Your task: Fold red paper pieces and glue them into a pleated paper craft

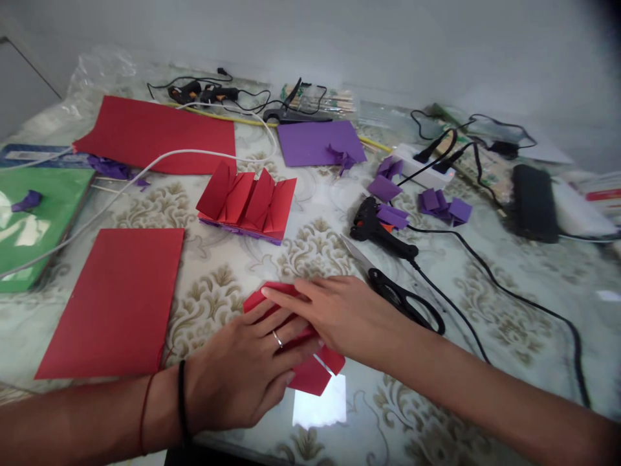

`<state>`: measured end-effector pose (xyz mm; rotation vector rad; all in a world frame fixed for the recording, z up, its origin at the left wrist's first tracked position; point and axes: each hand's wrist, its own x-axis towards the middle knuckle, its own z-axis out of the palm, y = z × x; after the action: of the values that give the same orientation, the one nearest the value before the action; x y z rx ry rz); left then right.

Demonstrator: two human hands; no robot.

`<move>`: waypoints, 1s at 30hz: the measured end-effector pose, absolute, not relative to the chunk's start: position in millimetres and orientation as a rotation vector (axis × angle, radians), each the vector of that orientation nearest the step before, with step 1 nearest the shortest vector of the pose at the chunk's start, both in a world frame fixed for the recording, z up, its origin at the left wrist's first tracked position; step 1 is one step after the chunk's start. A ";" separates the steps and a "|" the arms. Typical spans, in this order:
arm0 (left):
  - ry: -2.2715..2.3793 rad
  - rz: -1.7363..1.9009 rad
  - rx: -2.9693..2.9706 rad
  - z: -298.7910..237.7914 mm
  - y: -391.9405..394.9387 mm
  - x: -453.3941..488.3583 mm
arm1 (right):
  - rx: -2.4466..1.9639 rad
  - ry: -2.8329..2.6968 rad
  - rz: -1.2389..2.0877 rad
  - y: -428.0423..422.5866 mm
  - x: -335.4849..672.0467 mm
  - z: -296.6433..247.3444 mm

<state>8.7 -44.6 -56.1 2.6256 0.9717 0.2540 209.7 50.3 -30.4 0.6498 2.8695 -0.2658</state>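
A folded piece of red paper (310, 378) lies on the patterned table in front of me, partly covered by both hands. My left hand (252, 362) rests on it palm down, fingers stretched out. From the other side, my right hand (334, 310) presses on the far part of the paper; its index finger is extended, and other fingers are partly hidden. Just beyond my right hand are black-handled scissors (400, 296) and a black glue gun (383, 233). A construction of folded red paper pieces (250, 204) on a purple base stands farther back.
Flat red sheets (121, 298) lie at left and behind, near a green packet (33, 226). A purple sheet (310, 144) and folded purple pieces (444, 207) are farther back. Cables run from a white power strip (422, 169). A black phone-like object (534, 202) lies at right.
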 end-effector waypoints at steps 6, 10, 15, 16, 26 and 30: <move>0.956 0.302 2.677 -57.0 -45.2 7.7 | 0.717 2.839 -0.310 51.0 209.2 -32.6; 0.964 0.274 2.694 -58.2 -45.9 7.0 | 0.771 2.896 -0.301 48.1 210.8 -34.8; 0.998 0.254 2.692 -58.4 -47.8 8.0 | 0.729 3.052 -0.221 41.7 221.3 -35.0; 1.008 0.244 2.691 -58.2 -48.1 8.2 | 0.709 3.112 -0.187 39.4 224.4 -35.0; 1.089 0.191 2.714 -58.4 -49.6 10.7 | 0.861 3.316 -0.069 -16.0 252.7 -45.6; 1.103 0.220 2.742 -58.0 -49.5 8.3 | 1.077 3.259 -0.116 -43.6 259.3 -55.0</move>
<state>8.3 -49.5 -58.0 2.7423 1.1032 0.2195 259.3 -43.6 -55.0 1.0770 3.2587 -0.1165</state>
